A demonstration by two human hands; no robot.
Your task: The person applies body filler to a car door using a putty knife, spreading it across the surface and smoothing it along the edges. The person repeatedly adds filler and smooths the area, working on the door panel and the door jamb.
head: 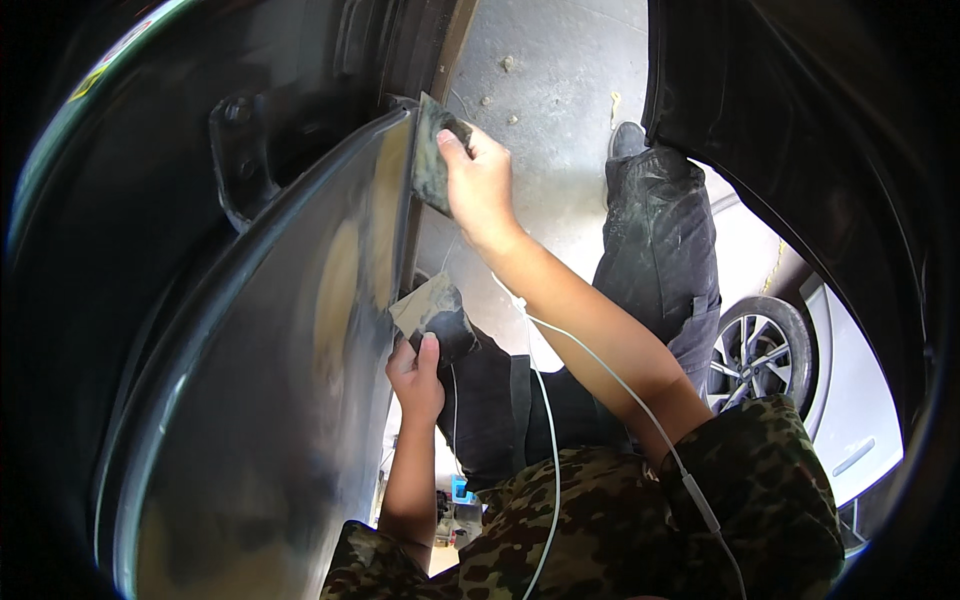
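Observation:
My right hand (484,176) grips a flat, grey-green stained sheet or pad (431,161), its thumb on the near face. This sheet stands on edge beside the upper edge of a dark car body panel (247,375); whether it touches I cannot tell. Lower down, my left hand (416,382) pinches a square piece (431,307) that looks like folded sandpaper, tan with a large dark patch. One corner of it meets or nearly meets the panel's edge. Tan patches (337,285), like filler, show on the glossy panel, and its long curved rim runs down the left.
A metal hinge or bracket (240,161) sits behind the panel's rim. Another dark body part (795,112) arches over the right side. White earphone cords (551,420) hang across my arm and chest. A light car's wheel (757,356) stands at right, and the concrete floor (540,90) lies below.

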